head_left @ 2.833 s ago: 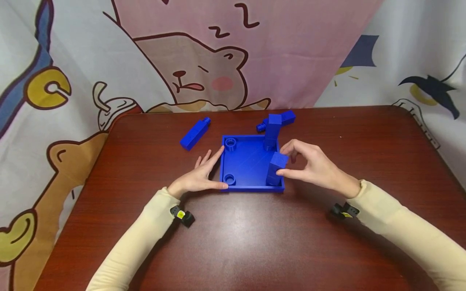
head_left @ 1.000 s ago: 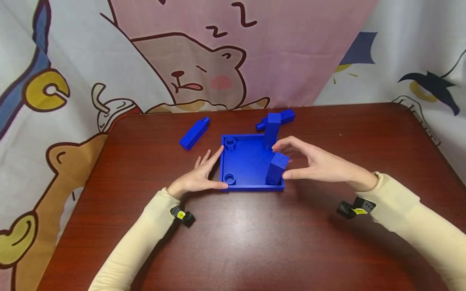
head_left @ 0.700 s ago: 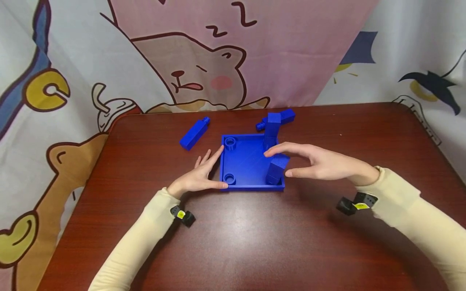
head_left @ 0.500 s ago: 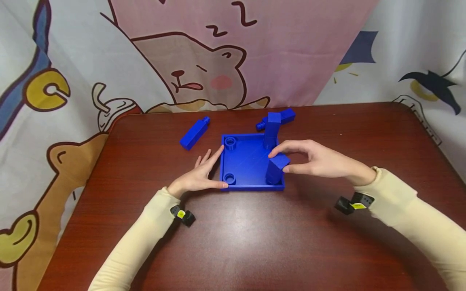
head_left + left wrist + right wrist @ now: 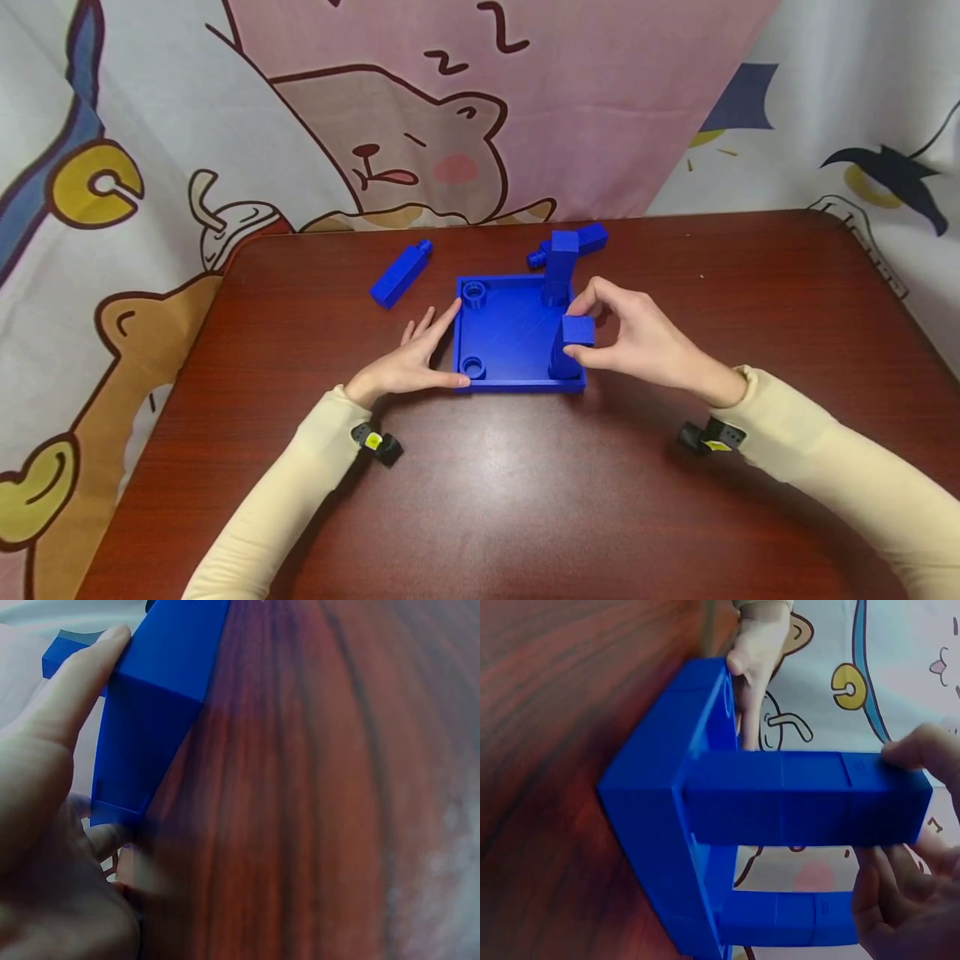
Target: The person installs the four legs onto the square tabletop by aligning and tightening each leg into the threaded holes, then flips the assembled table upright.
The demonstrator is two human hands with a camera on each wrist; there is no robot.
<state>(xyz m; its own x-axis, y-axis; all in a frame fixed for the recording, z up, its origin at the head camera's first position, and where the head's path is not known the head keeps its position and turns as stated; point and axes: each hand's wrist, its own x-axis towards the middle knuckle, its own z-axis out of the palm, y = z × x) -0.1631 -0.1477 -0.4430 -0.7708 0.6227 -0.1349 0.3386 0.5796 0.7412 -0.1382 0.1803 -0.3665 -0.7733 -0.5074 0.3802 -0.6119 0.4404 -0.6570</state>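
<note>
The right hand (image 5: 651,340) pinched the leg (image 5: 577,330) at the near right corner of the tray (image 5: 506,333); the left hand (image 5: 407,365), spread wide, braced the tray's left side. Sound seating probably required even, upright turning.

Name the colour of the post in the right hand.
The post is blue; the right wrist view shows it best.

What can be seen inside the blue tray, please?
Inside the blue tray, two round sockets show at its left corners. Two posts stand at its right corners, the nearer post held by the right hand. The posts' lower tips, and anything directly beneath them, are covered.
</note>
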